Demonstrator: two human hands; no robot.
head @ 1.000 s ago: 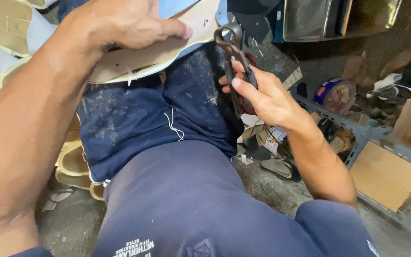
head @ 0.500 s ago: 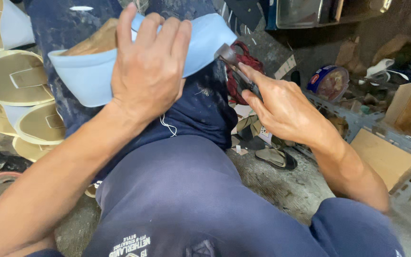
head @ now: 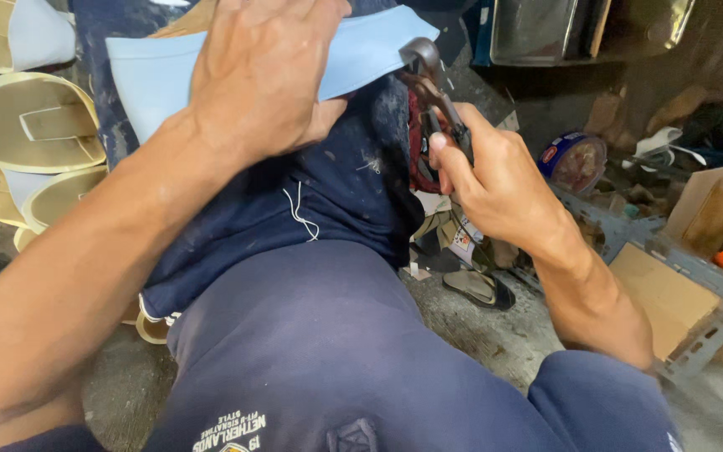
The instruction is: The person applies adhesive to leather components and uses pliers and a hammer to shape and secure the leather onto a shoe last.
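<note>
My left hand (head: 265, 71) presses down on a light blue shoe piece (head: 156, 75) that rests on my lap at the top of the view, fingers spread over its top. My right hand (head: 495, 180) grips the handles of dark metal pincers (head: 428, 84). The pincers' jaws touch the right edge of the blue piece. Beneath both lies a dark blue apron (head: 294, 209) over my knees, with a white thread on it.
Several cream and gold sandal soles (head: 31, 125) are stacked at the left. A round blue tin (head: 575, 159) stands on the floor at the right, near a grey rack with a cardboard sheet (head: 663, 293). A sandal (head: 479, 289) lies on the concrete floor.
The view has dropped, so the blue piece and both hands sit higher in frame. My left hand has turned the piece blue side up. The pincers have come up to its right edge.
</note>
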